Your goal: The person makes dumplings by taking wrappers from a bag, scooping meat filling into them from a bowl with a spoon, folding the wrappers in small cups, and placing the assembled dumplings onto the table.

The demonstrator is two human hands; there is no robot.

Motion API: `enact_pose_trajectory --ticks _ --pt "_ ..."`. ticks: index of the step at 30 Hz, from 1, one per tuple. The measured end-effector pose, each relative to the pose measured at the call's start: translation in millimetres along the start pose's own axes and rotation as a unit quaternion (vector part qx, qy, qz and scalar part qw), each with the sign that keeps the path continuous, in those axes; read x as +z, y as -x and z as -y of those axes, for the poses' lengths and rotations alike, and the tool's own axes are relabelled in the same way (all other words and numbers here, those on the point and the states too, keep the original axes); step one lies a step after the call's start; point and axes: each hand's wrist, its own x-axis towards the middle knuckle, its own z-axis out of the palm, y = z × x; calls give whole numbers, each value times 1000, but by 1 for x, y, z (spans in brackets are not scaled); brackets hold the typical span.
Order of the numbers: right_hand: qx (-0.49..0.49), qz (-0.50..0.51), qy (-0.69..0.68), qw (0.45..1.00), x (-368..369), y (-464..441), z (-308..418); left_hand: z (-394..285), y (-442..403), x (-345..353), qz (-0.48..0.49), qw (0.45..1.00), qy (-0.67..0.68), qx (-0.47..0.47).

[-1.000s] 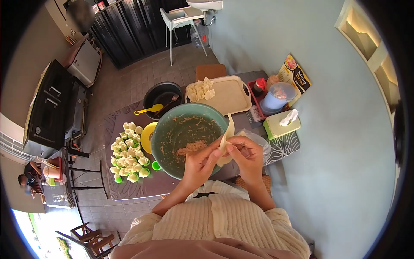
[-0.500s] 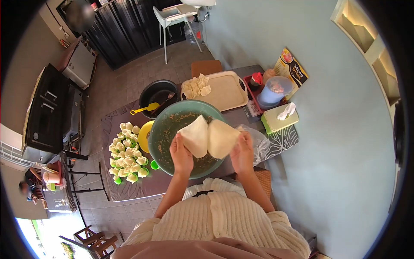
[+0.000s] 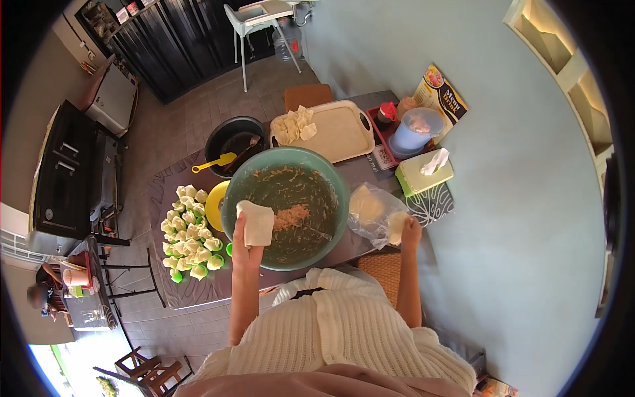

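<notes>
My left hand [image 3: 245, 250] is closed on a square dumpling wrapper [image 3: 258, 225], held above the left side of the big green basin [image 3: 340, 198]. In the basin lies a clump of pinkish filling [image 3: 291, 216], with smears over the wall and a metal utensil [image 3: 316, 231] beside it. Off to the right, my right hand [image 3: 411, 231] pinches a pale wrapper [image 3: 397, 226] at the edge of a clear plastic bag [image 3: 372, 228]. More pale wrappers [image 3: 367, 204] show inside that bag.
Several filled dumplings [image 3: 192, 231] in green cups stand left of the basin, near a yellow plate [image 3: 215, 205]. Behind are a black bowl [image 3: 221, 132] with a yellow spatula [image 3: 215, 162], a beige tray [image 3: 340, 135] with wrapper pieces, and a tissue box [image 3: 423, 173].
My hands have moved apart: the left went left with one wrapper, the right went right to the plastic bag with the other. The basin's filling is now uncovered.
</notes>
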Motion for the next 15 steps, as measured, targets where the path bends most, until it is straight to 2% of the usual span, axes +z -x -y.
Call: enact_pose_trajectory --ticks 1,2,3,4,6,7,8,9,10,12,15 --pt "-1 1 0 1000 8 -4 4 -1 1 2 -1 1000 1 1" --pt "105 115 -297 942 20 -10 11 -1 2 3 -21 1000 0 -3" --pt "200 216 -558 776 29 -14 21 -1 3 4 -41 999 -1 -7" --pt "200 219 -557 776 31 -14 38 -2 5 6 -43 999 2 -4" --pt "238 238 -641 690 32 -14 65 -3 9 10 -17 1000 0 4" --pt "237 244 -640 689 34 -18 62 -5 11 13 11 1000 -3 10" --pt "223 306 -401 834 32 -23 58 -6 15 16 6 1000 -17 5" --pt "188 342 -130 911 31 -23 62 -7 17 16 2 1000 -15 12" --pt "182 349 -128 910 34 -20 66 -8 19 14 25 999 -34 5" --pt "13 234 -95 967 33 -3 83 -12 22 15 51 997 -44 -22" --pt "-235 42 -49 970 9 36 138 -12 27 13 55 996 -50 -49"
